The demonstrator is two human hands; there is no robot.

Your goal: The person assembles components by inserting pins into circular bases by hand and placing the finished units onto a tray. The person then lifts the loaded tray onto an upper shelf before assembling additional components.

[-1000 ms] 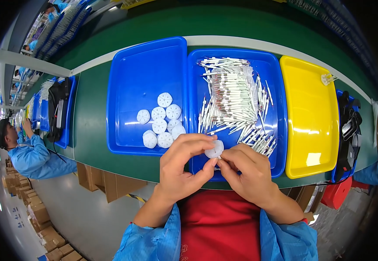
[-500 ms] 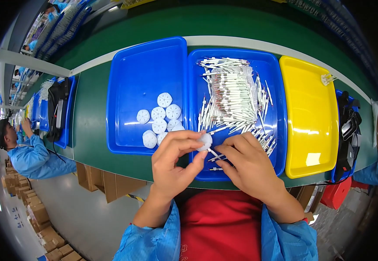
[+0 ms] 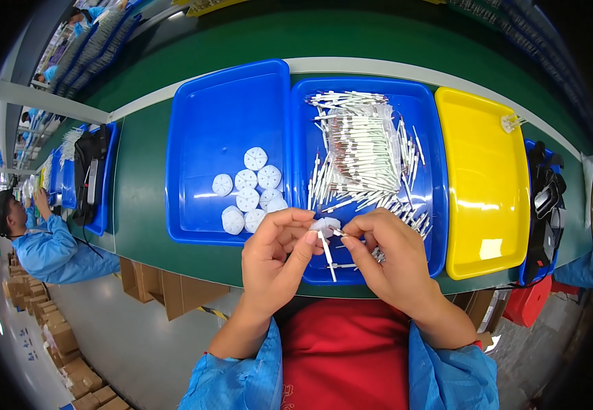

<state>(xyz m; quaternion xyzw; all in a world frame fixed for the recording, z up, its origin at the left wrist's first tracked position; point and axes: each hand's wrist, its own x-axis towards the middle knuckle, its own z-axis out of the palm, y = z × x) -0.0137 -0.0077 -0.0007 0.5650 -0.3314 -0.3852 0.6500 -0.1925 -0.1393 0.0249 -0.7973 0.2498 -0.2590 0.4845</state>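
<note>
My left hand [image 3: 274, 256] pinches a small white disc [image 3: 326, 223] between thumb and fingers, above the near left corner of the middle blue tray [image 3: 419, 249]. One thin white stick [image 3: 328, 260] slants down from the disc's near side. My right hand [image 3: 393, 251] is closed at the disc's right edge, thumb and forefinger on another slim white stick with a dark end [image 3: 338, 233]. Most of that stick is hidden by the fingers. Beyond my hands, many such sticks lie loose around a clear plastic bag [image 3: 365, 143] full of them.
The left blue tray [image 3: 225, 116] carries several white discs with holes [image 3: 247, 199]. At the right stands a yellow tray [image 3: 484, 191] with a small white piece [image 3: 510, 124] in its far corner. Black equipment [image 3: 548, 205] lies beyond it. A person in blue [image 3: 47, 246] works at far left.
The disc has tilted in my left hand, and a stick now hangs from it toward me. My right hand has turned and grips a different-looking stick end at the disc's edge.
</note>
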